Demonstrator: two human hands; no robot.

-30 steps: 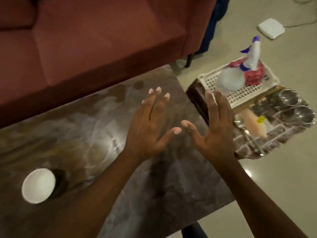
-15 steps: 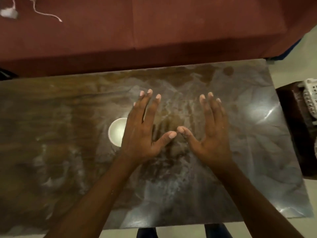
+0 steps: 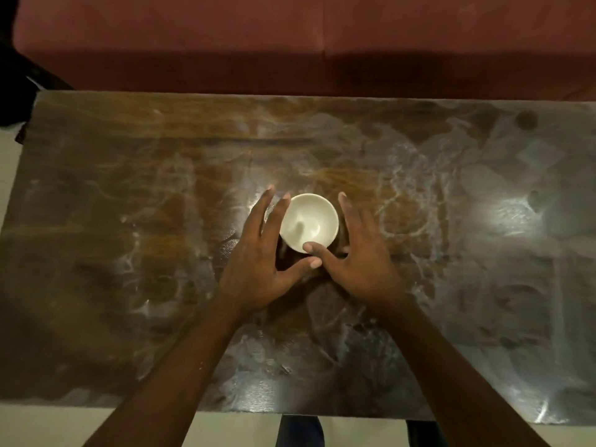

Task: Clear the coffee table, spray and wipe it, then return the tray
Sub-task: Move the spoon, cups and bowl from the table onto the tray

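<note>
A small white bowl [image 3: 309,221] stands upright and empty in the middle of the dark, glossy coffee table [image 3: 467,301]. My left hand [image 3: 258,269] lies along the bowl's left side, fingers spread and its fingertips at the rim. My right hand [image 3: 358,266] is on the bowl's right side, its thumb tip resting on the near rim and its fingers reaching past the right edge. Both hands flank the bowl with the fingers apart, and the bowl rests on the table. The tray and the spray bottle are out of view.
A dark red sofa [image 3: 290,43] runs along the table's far edge. Pale floor [image 3: 48,427] shows at the near edge and at the left. My legs [image 3: 300,430] are at the table's near side. Bright light glares on the right part of the tabletop.
The view swung left from the tray and spray bottle on the floor and centred on the table. Both hands moved forward and came down on either side of the white bowl.
</note>
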